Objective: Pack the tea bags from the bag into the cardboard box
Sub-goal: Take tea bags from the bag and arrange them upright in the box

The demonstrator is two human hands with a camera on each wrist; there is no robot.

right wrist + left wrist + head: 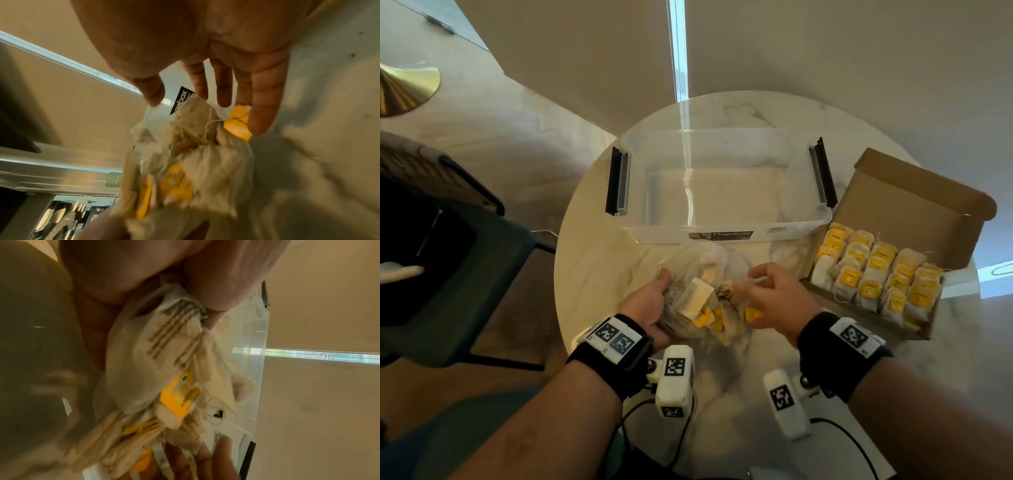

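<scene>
Black wristbands (616, 363) carry white camera mounts (674, 378) with square markers.

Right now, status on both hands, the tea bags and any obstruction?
Left hand grips the plastic bag. Right hand open, reaching at the bag's mouth. Cardboard box nearly full of tea bags. Clear bin behind, not obstructing.

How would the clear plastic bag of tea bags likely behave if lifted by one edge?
The plastic bag looks thin and crumpled, so it would probably sag limply. Its tea bags lie loose and would likely shift or spill. It seems light: the left hand grips it easily.
</scene>
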